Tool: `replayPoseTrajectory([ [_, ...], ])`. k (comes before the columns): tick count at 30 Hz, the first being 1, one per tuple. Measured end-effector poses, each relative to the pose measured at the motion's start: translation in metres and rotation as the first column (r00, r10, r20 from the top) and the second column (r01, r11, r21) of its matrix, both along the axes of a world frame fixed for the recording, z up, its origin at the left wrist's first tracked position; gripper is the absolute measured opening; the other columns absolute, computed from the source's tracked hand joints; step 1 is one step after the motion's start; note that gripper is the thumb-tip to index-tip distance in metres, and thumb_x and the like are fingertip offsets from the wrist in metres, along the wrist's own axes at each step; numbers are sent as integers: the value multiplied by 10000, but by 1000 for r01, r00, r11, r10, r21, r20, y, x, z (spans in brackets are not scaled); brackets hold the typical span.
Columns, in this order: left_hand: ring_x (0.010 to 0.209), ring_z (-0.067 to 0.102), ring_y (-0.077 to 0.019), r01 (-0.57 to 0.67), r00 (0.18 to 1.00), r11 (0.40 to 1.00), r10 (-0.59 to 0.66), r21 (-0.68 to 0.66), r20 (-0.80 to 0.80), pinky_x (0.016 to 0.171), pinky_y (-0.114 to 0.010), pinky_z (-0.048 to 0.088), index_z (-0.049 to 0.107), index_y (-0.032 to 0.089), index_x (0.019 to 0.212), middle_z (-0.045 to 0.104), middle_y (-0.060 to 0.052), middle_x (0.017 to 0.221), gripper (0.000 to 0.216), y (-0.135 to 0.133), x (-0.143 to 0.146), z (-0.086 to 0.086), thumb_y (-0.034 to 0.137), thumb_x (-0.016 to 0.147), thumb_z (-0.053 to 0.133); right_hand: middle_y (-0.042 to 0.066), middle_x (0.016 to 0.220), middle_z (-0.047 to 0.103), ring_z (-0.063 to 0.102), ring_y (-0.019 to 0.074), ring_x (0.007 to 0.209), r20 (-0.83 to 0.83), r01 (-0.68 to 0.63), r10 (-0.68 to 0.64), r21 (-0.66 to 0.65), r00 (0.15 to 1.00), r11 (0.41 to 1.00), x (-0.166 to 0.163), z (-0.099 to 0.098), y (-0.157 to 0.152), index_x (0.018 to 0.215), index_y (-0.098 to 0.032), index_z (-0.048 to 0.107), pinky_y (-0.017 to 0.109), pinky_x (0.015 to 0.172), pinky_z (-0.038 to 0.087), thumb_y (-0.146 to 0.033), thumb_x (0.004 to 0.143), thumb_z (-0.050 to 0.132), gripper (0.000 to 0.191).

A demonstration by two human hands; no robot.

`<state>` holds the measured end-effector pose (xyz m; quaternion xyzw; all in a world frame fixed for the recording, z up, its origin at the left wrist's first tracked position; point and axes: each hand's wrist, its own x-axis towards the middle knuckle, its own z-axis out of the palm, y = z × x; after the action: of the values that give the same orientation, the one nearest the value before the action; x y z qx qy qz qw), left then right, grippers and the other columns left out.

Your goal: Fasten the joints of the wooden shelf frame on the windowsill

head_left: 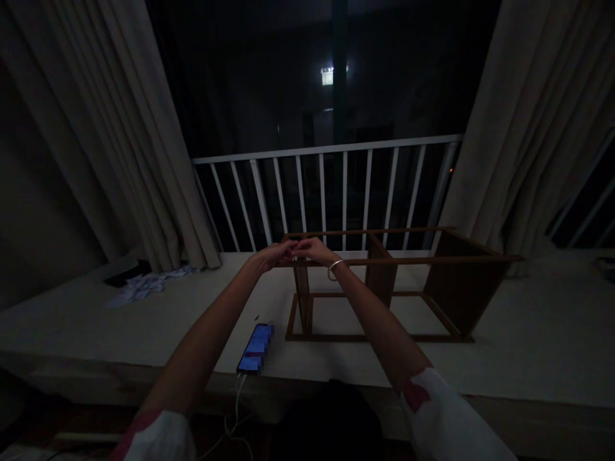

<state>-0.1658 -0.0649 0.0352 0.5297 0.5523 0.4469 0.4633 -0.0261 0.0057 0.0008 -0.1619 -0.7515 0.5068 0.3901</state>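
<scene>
A brown wooden shelf frame lies on its side on the pale window ledge. At its left end, my left hand and my right hand meet over the upper rail, fingertips together. Both hands have their fingers closed; whatever they pinch is too small and dark to make out. A bracelet circles my right wrist. Below my left forearm, a lit phone rests near the ledge's front edge with a white cable plugged into it.
A white railing stands before the dark window behind the shelf frame. Curtains hang on both sides. Crumpled pale papers and a dark flat object lie on the left of the ledge. The room is dim.
</scene>
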Motion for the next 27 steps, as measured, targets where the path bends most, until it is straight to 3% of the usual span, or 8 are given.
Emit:
replayPoseTrajectory([
  [5,578,505,-94,-2,1000,999,1,-40,-7,618,-234,386,569,146,605,541,7,585,316,1,-2,0,459,598,617,11,643,610,526,92,620,-9,5,-5,12,1000,1000,0,-1,1,655,-105,621,230,642,399,-325,510,715,280],
  [15,587,513,-92,50,998,997,-49,-63,27,625,-229,398,574,147,646,571,2,641,286,5,-9,-2,431,613,590,9,644,609,530,91,609,8,20,-21,37,1000,999,0,-5,5,689,-108,630,225,617,399,-346,518,707,302],
  [27,659,530,-94,0,1000,1000,-1,31,17,683,-220,405,618,155,745,597,-3,708,257,5,-8,-4,378,619,599,7,719,625,514,92,654,57,-16,12,63,998,998,5,4,-6,800,-113,665,212,622,370,-377,598,646,333],
])
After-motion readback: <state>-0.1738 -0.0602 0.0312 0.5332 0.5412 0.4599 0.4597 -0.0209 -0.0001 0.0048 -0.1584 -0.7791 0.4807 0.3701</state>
